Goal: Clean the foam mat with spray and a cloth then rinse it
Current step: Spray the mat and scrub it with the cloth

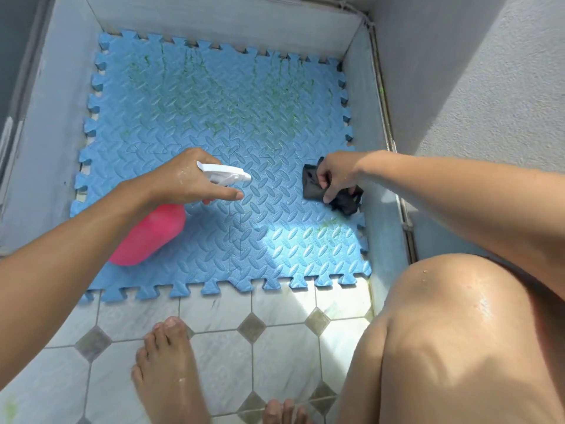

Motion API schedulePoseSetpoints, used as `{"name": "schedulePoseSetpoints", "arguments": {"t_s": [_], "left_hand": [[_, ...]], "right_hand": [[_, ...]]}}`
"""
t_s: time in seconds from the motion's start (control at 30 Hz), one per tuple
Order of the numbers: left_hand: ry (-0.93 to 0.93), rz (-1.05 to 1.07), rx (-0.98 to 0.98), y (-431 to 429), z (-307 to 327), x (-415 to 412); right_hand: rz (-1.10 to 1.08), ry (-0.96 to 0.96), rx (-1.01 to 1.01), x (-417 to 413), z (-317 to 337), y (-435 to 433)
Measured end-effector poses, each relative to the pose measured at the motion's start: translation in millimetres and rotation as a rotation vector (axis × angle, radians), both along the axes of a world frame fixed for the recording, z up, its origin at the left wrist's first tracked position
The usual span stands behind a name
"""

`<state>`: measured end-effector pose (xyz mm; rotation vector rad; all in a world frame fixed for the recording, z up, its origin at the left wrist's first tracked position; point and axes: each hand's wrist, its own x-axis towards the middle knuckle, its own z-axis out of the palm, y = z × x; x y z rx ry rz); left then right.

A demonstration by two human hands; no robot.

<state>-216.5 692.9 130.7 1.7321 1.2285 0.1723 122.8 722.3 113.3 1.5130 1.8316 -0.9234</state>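
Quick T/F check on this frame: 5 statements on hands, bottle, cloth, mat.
1. The left hand holds a pink spray bottle. True.
2. The right hand holds a white sponge. False: it grips a dark cloth.
3. The cloth sits near the mat's right edge. True.
4. The mat is red. False: it is blue, with green stains on its far half.
5. The nozzle points at the person. False: it points toward the cloth side.

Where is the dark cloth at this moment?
In the head view, the crumpled black cloth lies on the right edge of the blue interlocking foam mat, pinched by the right hand, beside the grey wall.
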Motion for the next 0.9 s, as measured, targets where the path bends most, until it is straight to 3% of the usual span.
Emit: {"name": "schedulePoseSetpoints", "arguments": {"t_s": [0.07, 0.17, 0.27, 0.37, 0.47, 0.53, 0.6, 0.8, 0.87, 0.9], "left_hand": [[-0.003, -0.013, -0.006, -0.3, 2.0, -1.1], [0.016, -0.028, -0.009, 1.6, -0.8, -0.3], [0.003, -0.025, -0.029, 2.6, -1.0, 3.4], [-0.008, -0.025, -0.036, 1.4, -1.7, 0.9], [-0.030, -0.040, -0.033, 4.8, -8.6, -4.5], [-0.043, -0.053, -0.033, 7.6, -9.0, -9.1], [-0.046, -0.058, -0.040, 7.5, -6.4, -9.7], [-0.058, 0.047, -0.082, 6.9, -0.5, -8.6], [-0.047, 0.116, -0.075, 9.5, 3.4, -9.4], [-0.033, 0.158, -0.067, 11.5, 4.5, -10.3]], "right_hand": [[0.139, 0.009, -0.152, -18.9, -1.8, -28.9], [0.569, -0.070, -0.340, -45.5, -16.7, -80.0], [0.848, -0.176, -0.395, -55.1, -18.1, -105.5], [0.759, -0.227, -0.156, -27.2, -1.4, -70.7], [0.344, -0.283, 0.229, 15.2, 13.9, -21.3], [0.110, -0.244, 0.325, 23.2, 12.9, -6.2], [0.182, -0.202, 0.235, 11.3, 6.9, -5.2], [0.988, 0.083, 0.064, -32.5, 0.9, -73.7], [0.941, 0.156, 0.133, -31.5, -2.4, -87.2], [0.779, 0.146, 0.223, -29.6, -4.1, -83.6]]}}
